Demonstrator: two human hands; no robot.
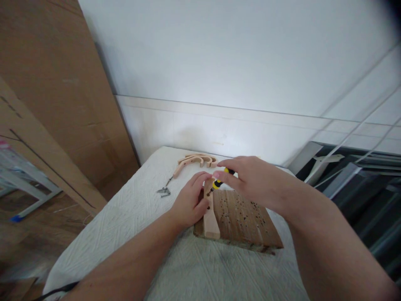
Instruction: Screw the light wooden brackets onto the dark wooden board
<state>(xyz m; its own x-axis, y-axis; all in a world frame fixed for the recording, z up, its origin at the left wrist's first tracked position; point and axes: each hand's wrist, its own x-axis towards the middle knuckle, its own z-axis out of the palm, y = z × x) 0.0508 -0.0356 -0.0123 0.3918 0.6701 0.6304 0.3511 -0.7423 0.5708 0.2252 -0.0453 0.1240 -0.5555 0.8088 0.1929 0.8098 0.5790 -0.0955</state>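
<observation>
My right hand point(247, 177) is closed around a yellow-and-black screwdriver point(216, 184). The screwdriver tilts down, its tip at a dark hole in a pale wooden piece point(211, 223) with a flared near end. Pressed along the left side of that piece is my left hand point(191, 200), fingers and thumb holding it on a brown wooden block point(242, 217). Many small holes pit the block's top. Whether a screw sits under the tip is too small to tell.
Curved wooden pieces point(200, 159) lie toward the wall, beside a wooden handle with a thin metal shaft point(169, 181). Several screws point(164, 192) are left of my left hand. A white textured cloth point(131, 213) covers the surface. Cardboard point(75, 92) stands left; dark frames point(351, 188) lean right.
</observation>
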